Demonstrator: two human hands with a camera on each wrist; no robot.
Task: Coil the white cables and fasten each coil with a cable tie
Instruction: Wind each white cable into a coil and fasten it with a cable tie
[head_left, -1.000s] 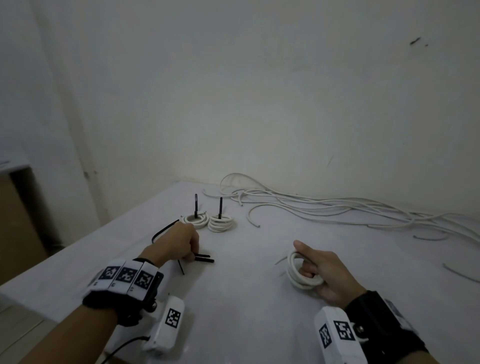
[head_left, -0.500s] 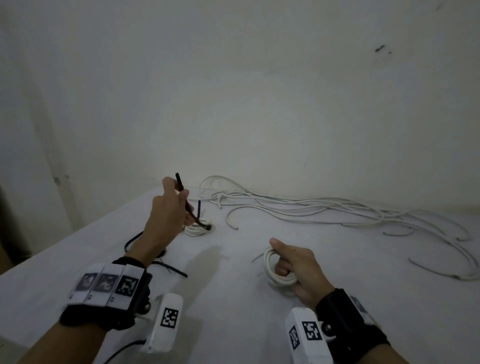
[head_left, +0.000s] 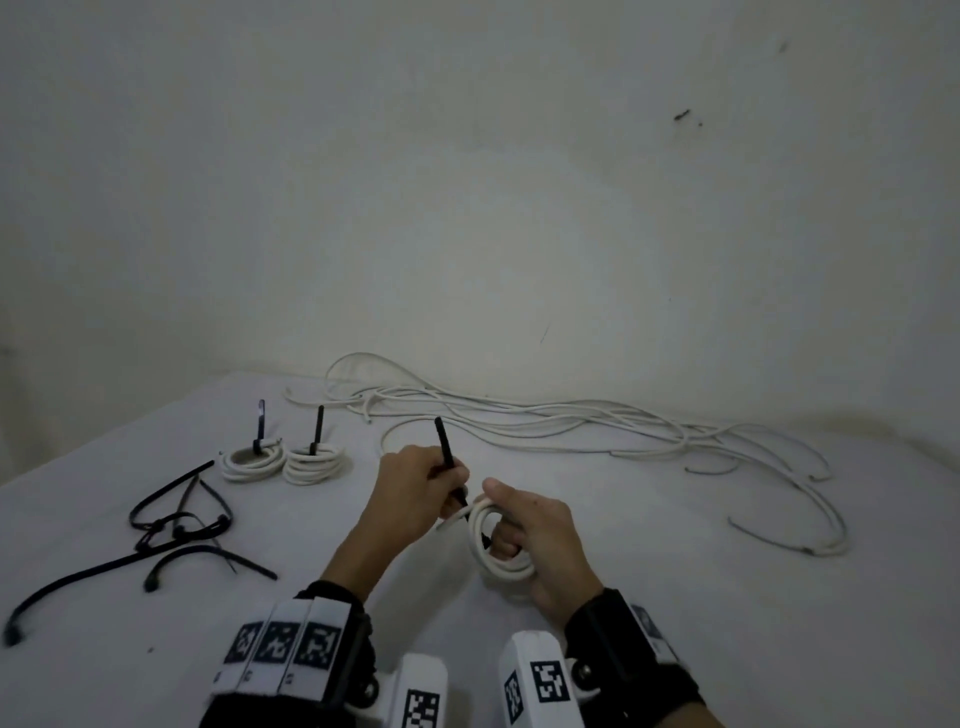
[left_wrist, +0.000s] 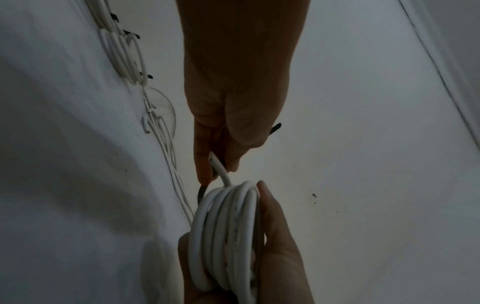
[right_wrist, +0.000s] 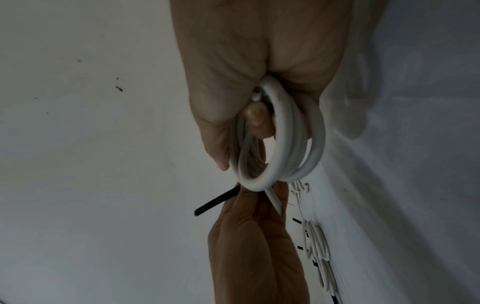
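My right hand (head_left: 524, 525) grips a white cable coil (head_left: 496, 545) upright above the table, thumb on top and fingers through the loop; the coil (right_wrist: 280, 144) fills the right wrist view. My left hand (head_left: 415, 488) pinches a black cable tie (head_left: 448, 460) right beside the coil, its free end pointing up. The tie's lower end (left_wrist: 201, 192) reaches the coil (left_wrist: 226, 226) next to the loose cable end. Two tied coils (head_left: 283, 460) stand at the back left, each with a black tie tail upright.
Several loose black cable ties (head_left: 171, 525) lie at the left of the white table (head_left: 727, 623). A tangle of uncoiled white cables (head_left: 571, 421) runs along the wall from the middle to the right.
My left hand picked a tie from the pile at the left and carried it right to the coil. The right hand kept hold of the coil.
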